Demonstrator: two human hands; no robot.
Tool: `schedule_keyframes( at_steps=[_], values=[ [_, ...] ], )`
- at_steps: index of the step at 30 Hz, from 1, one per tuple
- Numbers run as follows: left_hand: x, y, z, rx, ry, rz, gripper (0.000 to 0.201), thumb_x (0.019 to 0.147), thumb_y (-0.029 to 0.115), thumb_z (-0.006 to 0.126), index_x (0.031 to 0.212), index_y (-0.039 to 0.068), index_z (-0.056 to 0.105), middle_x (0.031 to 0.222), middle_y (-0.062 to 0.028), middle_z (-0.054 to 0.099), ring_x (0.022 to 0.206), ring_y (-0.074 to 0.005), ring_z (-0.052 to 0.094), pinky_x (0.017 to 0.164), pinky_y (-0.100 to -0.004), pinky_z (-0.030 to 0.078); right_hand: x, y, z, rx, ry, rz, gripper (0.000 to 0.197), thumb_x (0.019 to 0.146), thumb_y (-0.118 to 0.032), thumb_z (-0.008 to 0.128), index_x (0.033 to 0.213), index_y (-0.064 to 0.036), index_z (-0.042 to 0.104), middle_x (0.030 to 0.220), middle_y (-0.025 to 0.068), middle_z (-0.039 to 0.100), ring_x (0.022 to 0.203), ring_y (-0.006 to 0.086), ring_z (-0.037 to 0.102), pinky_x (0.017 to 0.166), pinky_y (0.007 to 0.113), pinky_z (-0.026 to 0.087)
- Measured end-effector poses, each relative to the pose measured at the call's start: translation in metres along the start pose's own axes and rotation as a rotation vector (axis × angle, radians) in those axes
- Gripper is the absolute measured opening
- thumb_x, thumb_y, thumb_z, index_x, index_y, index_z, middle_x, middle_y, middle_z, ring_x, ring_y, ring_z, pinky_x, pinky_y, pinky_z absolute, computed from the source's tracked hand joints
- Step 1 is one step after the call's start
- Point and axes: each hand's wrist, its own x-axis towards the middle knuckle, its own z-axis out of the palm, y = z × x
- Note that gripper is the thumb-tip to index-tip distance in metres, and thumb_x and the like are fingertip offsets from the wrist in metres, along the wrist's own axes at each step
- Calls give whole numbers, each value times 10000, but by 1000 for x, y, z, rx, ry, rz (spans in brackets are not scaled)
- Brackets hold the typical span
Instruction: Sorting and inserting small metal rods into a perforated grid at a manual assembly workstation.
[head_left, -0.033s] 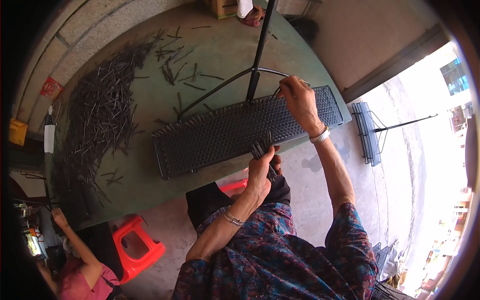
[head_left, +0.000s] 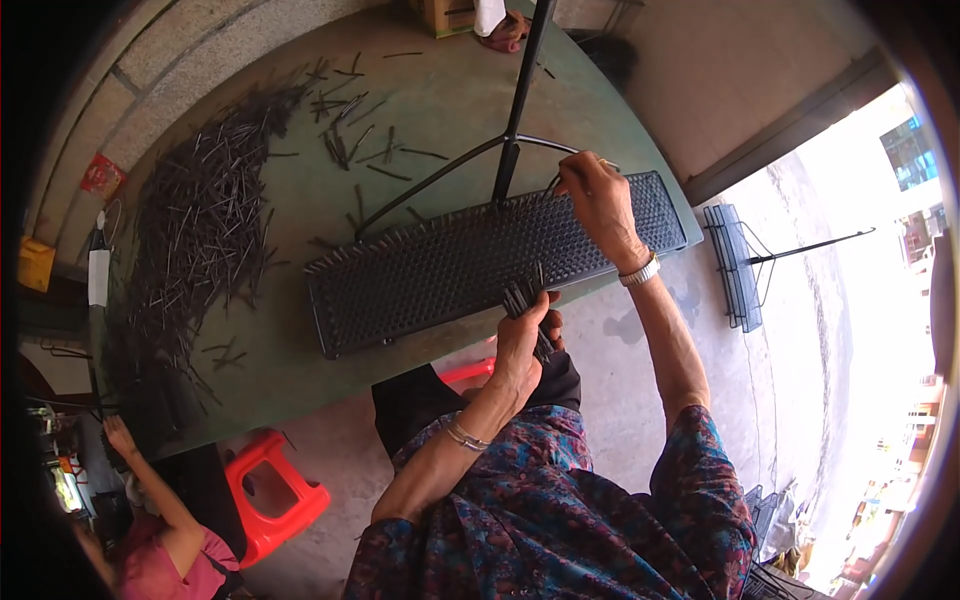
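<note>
A: Change since the previous picture?

B: None is being seen. Both hands and the studded panel are being shown in the same places as before, so the work is being judged as mid-step, not advanced.

A: Left grip?

B: The left hand is being held just off the panel's near edge. Its grip is being kept closed around a bundle of dark pins, with the pin ends being pushed up over that edge.

A: Right grip?

B: The right hand is being held over the panel's far edge, toward its right end. Its grip is being pinched narrow, with the fingertips being pressed down at the studs. What is being pinched is too small to tell.

A: Where is the panel?

B: It is being carried flat on the green bench, along the bench's near rim.

A: Anything else?

B: A loose pile of pins is being left well to the left of the panel. A black stand pole is being seen rising just behind the panel. A red stool is being seen on the floor, nearer than the panel's left end. Another person's arm is being raised beyond that stool, well apart from the panel.
</note>
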Motion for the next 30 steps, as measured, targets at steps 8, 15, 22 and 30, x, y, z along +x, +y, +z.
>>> schedule_keyframes(
  at_steps=[8, 15, 22, 30],
  values=[
    [-3, 3, 6, 9, -7, 44, 223, 937, 238, 615, 1008, 27, 618, 689, -38, 555, 583, -110, 478, 522, -267, 409, -5, 3, 3, 20, 24, -28, 63, 883, -37, 580, 939, -11, 590, 788, 135, 620, 688, 275, 651, 618, 346, 506],
    [-4, 2, 6, 24, -2, 56, 222, 925, 233, 633, 1014, 30, 615, 726, -65, 602, 589, -107, 504, 511, -262, 419, -9, 18, 6, 34, -66, -26, 93, 898, -54, 587, 970, -8, 622, 806, 104, 664, 745, 208, 688, 657, 300, 521],
    [-2, 3, 7, 9, 12, 89, 208, 908, 222, 646, 979, 27, 625, 801, -134, 677, 518, -105, 525, 452, -235, 428, -15, 20, 11, 75, -26, -27, 121, 868, -43, 599, 975, -16, 649, 796, 150, 649, 709, 280, 667, 638, 361, 516],
    [3, 7, 7, -7, 10, 138, 199, 906, 219, 648, 972, 32, 621, 806, -137, 678, 525, -116, 542, 457, -238, 435, -16, 28, 6, -204, -54, 34, 232, 905, -188, 607, 1071, -41, 673, 888, 139, 682, 793, 258, 675, 687, 352, 509]
  ],
)
